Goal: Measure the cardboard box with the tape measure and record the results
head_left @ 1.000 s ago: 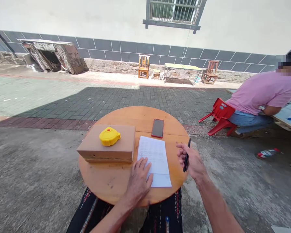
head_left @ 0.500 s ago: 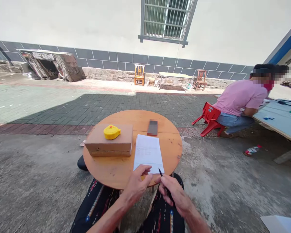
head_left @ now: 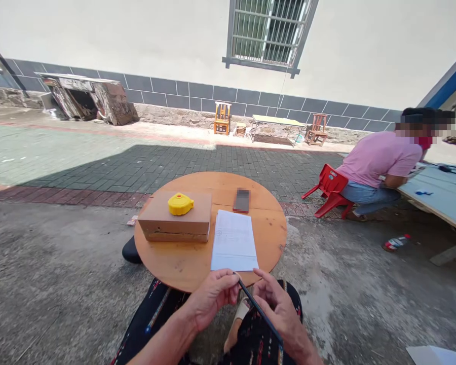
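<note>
Round table (head_left: 182, 263) on shaded concrete (head_left: 61, 268); pen (head_left: 260, 313) in left hand (head_left: 211, 300), right hand (head_left: 280, 305) grip unclear

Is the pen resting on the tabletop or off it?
Off: the left hand pinches one end of the pen, which slants past the right hand.

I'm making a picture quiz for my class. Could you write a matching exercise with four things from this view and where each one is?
Things:
1. tape measure
2. phone
3. pen
4. bottle

Places:
A. lying on the ground
B. on the table, just beyond the paper
C. on top of the box
D. with one end at the left fingers

Pairs: 1-C, 2-B, 3-D, 4-A
</note>
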### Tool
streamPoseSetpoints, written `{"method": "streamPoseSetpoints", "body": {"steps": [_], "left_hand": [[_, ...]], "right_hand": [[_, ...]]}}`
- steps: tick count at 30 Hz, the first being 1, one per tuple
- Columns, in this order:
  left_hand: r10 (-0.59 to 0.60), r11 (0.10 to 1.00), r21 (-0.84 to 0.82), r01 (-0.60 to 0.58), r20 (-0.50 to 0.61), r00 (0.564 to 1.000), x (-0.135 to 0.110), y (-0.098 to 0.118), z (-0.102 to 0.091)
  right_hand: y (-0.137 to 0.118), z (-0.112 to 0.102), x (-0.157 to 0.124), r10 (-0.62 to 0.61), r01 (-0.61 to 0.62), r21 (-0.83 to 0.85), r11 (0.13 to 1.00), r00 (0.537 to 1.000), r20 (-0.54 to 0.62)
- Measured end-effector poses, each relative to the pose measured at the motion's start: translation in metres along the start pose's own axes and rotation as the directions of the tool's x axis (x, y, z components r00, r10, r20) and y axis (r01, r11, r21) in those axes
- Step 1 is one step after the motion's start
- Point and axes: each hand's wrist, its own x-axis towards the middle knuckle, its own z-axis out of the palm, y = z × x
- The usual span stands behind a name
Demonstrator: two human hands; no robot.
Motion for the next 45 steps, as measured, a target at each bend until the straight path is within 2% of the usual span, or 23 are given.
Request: {"method": "streamPoseSetpoints", "body": {"steps": [1,3,5,7,9,10,12,14,16,18,21,24,28,32,36,39,45], "left_hand": [[-0.025,0.998,-0.05,0.026,0.011,1.0,0.001,-0.003,0.0],[-0.059,0.991,-0.118,0.063,0.039,0.998,0.003,-0.009,0.002],[-0.054,0.991,-0.117,0.06,0.051,0.997,0.005,-0.01,0.006],[0.0,1.0,0.019,0.0,0.016,1.0,0.005,-0.007,0.009],[0.118,0.942,0.323,-0.096,-0.051,0.992,0.006,0.0,0.008],[0.208,0.856,0.497,-0.146,-0.072,0.975,0.007,0.003,0.006],[0.408,0.591,0.771,-0.237,-0.032,0.912,0.012,0.007,-0.003],[0.55,0.318,0.899,-0.303,0.085,0.831,0.021,0.008,-0.015],[0.599,0.11,0.942,-0.318,0.192,0.777,0.03,0.008,-0.027],[0.595,-0.036,0.96,-0.279,0.245,0.766,0.039,0.008,-0.037],[0.547,-0.167,0.963,-0.209,0.267,0.793,0.047,0.011,-0.045],[0.483,-0.215,0.962,-0.168,0.255,0.838,0.053,0.013,-0.049],[0.437,-0.202,0.965,-0.165,0.239,0.867,0.058,0.012,-0.055],[0.448,-0.171,0.969,-0.177,0.236,0.862,0.062,0.008,-0.061],[0.454,-0.188,0.968,-0.166,0.235,0.859,0.063,0.005,-0.063],[0.451,-0.211,0.96,-0.182,0.261,0.854,0.064,0.006,-0.063],[0.52,-0.158,0.966,-0.205,0.258,0.814,0.067,0.008,-0.061]], "right_hand": [[-0.001,0.003,-0.001,-0.089,0.086,-0.056,0.995,0.995,-0.042],[-0.004,0.012,-0.002,-0.236,0.226,-0.159,0.961,0.97,-0.049],[-0.007,0.019,-0.002,-0.309,0.294,-0.211,0.932,0.95,-0.041],[-0.008,0.02,0.001,-0.289,0.264,-0.215,0.94,0.952,-0.099],[-0.004,0.015,0.005,-0.216,0.167,-0.214,0.962,0.949,-0.229],[-0.002,0.011,0.008,-0.177,0.114,-0.215,0.97,0.937,-0.302],[0.004,0.002,0.015,-0.12,0.035,-0.207,0.978,0.901,-0.416],[0.009,-0.005,0.024,-0.089,0.003,-0.191,0.982,0.893,-0.442],[0.011,-0.007,0.034,-0.057,-0.016,-0.167,0.986,0.906,-0.419],[0.012,-0.005,0.044,-0.029,-0.035,-0.157,0.987,0.92,-0.391],[0.014,0.001,0.06,-0.03,-0.039,-0.183,0.982,0.933,-0.359],[0.019,0.006,0.079,-0.042,-0.023,-0.197,0.98,0.947,-0.319],[0.027,0.014,0.105,-0.023,-0.031,-0.195,0.98,0.962,-0.27],[0.032,0.021,0.127,-0.016,-0.03,-0.257,0.966,0.984,-0.177],[0.037,0.026,0.141,-0.053,-0.002,-0.329,0.944,0.986,-0.16],[0.039,0.028,0.144,-0.081,0.015,-0.368,0.93,0.983,-0.164],[0.038,0.028,0.145,-0.212,0.142,-0.445,0.884,0.971,-0.111]]}}
